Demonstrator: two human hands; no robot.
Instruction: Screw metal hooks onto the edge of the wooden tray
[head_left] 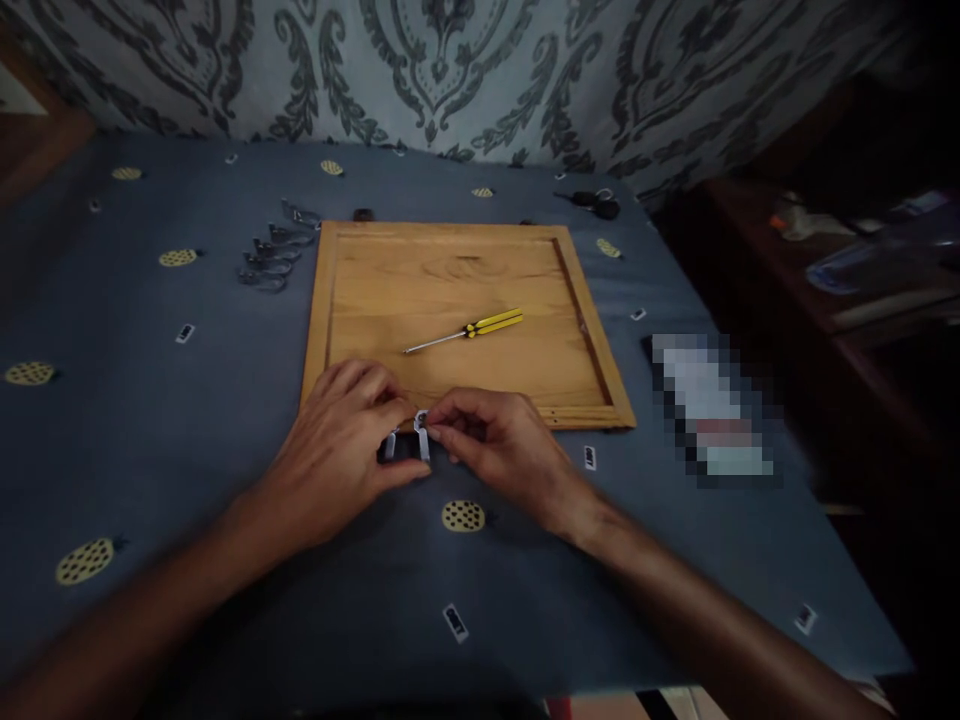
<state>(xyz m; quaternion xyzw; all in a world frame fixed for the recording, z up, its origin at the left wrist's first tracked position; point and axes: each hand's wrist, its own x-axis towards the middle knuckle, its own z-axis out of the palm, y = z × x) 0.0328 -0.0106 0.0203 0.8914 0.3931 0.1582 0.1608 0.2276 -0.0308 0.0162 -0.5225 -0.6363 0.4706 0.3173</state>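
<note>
A small metal bracket [418, 437] sits against the near edge of a wooden framed panel [450, 290], which lies flat on a blue patterned cloth. My left hand [349, 435] curls over the bracket's left side, fingers closed on it. From the right, my right hand [499, 440] pinches the bracket's top with thumb and fingertips. A yellow-handled screwdriver [469, 329] lies on the panel, untouched, a little beyond both hands.
Several more metal brackets [274, 255] lie in a loose pile left of the panel. Dark small objects [596, 204] rest at the cloth's far right corner. A blurred-out flat item [712, 410] lies right of the panel. A dark wooden shelf [847, 300] with clutter stands beyond the table's right edge.
</note>
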